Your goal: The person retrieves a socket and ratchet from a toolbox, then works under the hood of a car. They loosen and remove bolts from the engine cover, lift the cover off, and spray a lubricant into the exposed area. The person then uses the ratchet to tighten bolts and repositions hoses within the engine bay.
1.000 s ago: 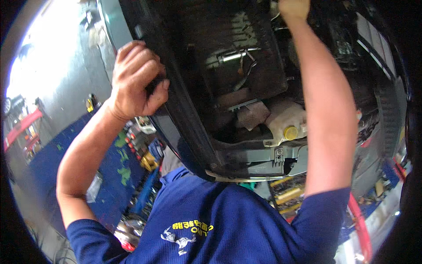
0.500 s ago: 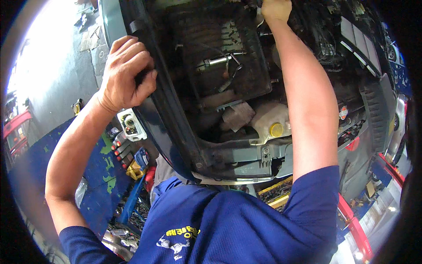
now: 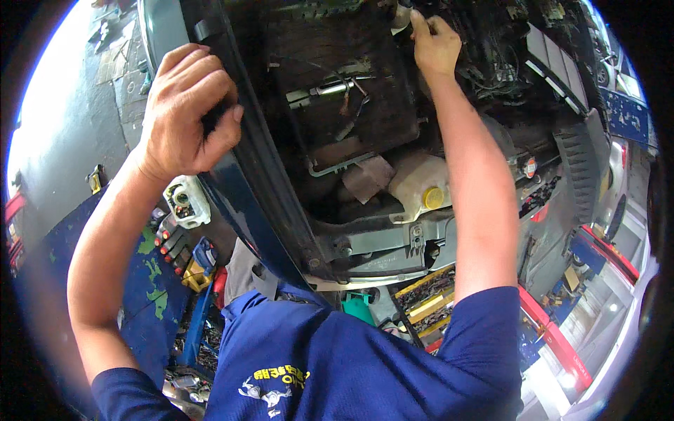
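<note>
I lean over a car's engine bay. My left hand [image 3: 189, 109] is curled beside the dark fender edge [image 3: 247, 133], its thumb bent toward the fingers. Whatever lies inside that curl is hidden. Farther in, on the right, my right hand [image 3: 435, 49] has its fingers closed next to a small shiny metal part [image 3: 401, 19]. What they pinch is too small to make out. Between the hands a dark plastic tray [image 3: 309, 144] holds a shiny metal rod [image 3: 331, 89] and a loose cable end [image 3: 363, 107].
A whitish fluid reservoir with a yellow cap [image 3: 434, 198] sits near the front edge, beside a brown flat piece [image 3: 368, 178]. Outside the fender are a white housing [image 3: 187, 201], red-tipped tools [image 3: 170, 242] and a blue, green-patched surface [image 3: 105, 274]. A red bar [image 3: 558, 344] stands at right.
My right hand has drawn back toward me and now shows fully in view. The left stays by the fender, still curled. The whole view has shifted slightly.
</note>
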`<state>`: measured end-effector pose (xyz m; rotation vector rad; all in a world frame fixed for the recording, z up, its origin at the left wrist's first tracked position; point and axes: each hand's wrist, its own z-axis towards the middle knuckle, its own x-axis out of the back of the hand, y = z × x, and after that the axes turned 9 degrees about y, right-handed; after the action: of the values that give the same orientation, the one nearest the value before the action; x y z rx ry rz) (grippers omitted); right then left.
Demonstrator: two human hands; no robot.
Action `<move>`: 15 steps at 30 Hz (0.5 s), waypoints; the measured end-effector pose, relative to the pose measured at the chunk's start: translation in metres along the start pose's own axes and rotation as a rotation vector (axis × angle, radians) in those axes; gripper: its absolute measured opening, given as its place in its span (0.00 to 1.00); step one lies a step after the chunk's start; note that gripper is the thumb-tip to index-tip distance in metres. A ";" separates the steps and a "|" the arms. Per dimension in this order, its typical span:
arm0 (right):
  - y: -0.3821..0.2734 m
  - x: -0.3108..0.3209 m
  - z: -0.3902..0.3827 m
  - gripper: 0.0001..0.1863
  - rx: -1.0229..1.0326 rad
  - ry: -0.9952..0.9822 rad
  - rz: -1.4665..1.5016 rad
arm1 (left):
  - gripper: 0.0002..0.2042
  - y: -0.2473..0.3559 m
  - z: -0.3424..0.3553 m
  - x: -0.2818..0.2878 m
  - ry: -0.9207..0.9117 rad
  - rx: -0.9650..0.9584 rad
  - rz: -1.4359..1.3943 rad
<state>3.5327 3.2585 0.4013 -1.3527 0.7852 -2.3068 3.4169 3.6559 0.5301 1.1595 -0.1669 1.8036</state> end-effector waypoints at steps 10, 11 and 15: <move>0.014 0.036 -0.025 0.23 -0.286 0.176 0.234 | 0.10 -0.002 0.000 -0.001 0.038 0.059 -0.086; 0.015 0.035 -0.028 0.22 -0.306 0.179 0.255 | 0.10 -0.002 0.000 -0.001 0.036 0.066 -0.090; 0.022 0.039 -0.034 0.17 -0.049 0.179 -0.166 | 0.10 -0.003 0.001 -0.001 0.080 0.083 -0.131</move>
<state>3.4850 3.2288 0.4009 -1.2890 0.8163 -2.5821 3.4197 3.6565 0.5284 1.1274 0.0300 1.7513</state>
